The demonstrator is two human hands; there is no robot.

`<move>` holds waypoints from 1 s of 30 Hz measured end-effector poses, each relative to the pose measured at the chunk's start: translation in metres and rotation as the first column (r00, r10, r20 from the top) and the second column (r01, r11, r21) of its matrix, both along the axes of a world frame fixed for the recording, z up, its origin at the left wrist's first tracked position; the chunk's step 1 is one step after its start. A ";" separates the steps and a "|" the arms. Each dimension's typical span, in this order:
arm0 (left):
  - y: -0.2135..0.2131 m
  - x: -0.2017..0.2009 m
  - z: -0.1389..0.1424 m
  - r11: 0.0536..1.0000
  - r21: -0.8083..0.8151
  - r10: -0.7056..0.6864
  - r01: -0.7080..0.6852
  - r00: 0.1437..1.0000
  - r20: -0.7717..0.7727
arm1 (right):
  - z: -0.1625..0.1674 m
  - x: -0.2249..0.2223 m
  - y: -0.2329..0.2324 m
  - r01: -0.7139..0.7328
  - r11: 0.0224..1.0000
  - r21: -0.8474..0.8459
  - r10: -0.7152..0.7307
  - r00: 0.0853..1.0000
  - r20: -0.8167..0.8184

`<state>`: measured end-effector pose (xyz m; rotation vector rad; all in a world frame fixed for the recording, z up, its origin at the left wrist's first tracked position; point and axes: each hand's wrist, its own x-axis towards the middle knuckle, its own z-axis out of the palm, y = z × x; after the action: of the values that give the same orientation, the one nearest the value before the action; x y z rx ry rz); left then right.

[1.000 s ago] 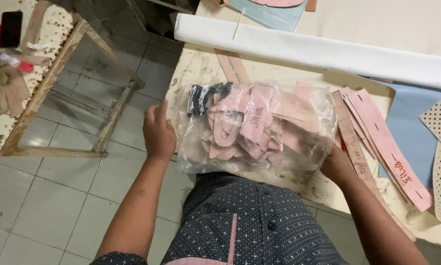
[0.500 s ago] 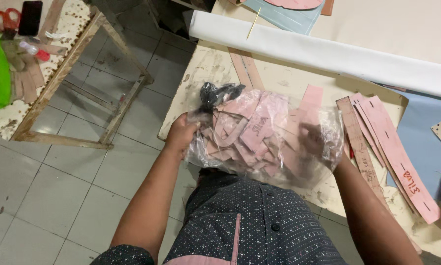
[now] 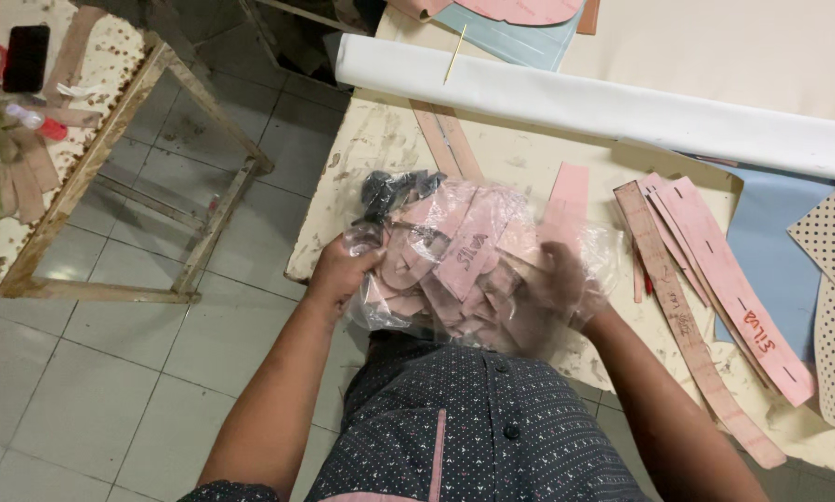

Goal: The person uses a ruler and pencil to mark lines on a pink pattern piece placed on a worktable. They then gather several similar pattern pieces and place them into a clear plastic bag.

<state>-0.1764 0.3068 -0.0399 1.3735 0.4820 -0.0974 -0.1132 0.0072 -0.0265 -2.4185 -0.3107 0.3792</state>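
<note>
A clear plastic bag (image 3: 464, 251) stuffed with several pink cut pattern pieces and some dark pieces at its top left rests on the near edge of a worn cream worktable (image 3: 380, 149). My left hand (image 3: 338, 274) grips the bag's left side. My right hand (image 3: 547, 297) is pushed inside the bag among the pink pieces, seen through the plastic.
Long pink and brown pattern strips (image 3: 715, 279) lie to the right, beside blue sheet (image 3: 770, 251) and dotted cream pieces (image 3: 831, 242). A white fabric roll (image 3: 603, 102) crosses the table. A wooden side table (image 3: 111, 139) with a phone and scissors stands left over tiled floor.
The bag has been pulled closer to the table's near edge. My right hand has gone from the bag's outer right side to inside it; my left hand shifted to its left side.
</note>
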 end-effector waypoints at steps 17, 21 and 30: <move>0.027 -0.001 -0.018 0.871 -0.482 0.095 -0.099 0.995 -0.033 | 0.003 -0.012 -0.121 0.368 0.929 -0.037 -0.356 0.862 -0.361; 0.027 -0.002 -0.018 0.854 -0.518 -0.010 -0.051 0.993 -0.115 | -0.004 -0.012 -0.124 0.359 0.933 0.004 -0.332 0.868 -0.370; 0.011 -0.003 -0.013 0.869 -0.491 -0.141 0.062 0.982 -0.125 | -0.005 -0.009 -0.051 -0.078 0.993 -0.092 0.056 0.974 -0.220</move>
<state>-0.1795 0.3181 -0.0529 0.8950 0.4766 -0.3921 -0.1220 -0.0436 -0.0316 -2.4393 -0.2819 0.6991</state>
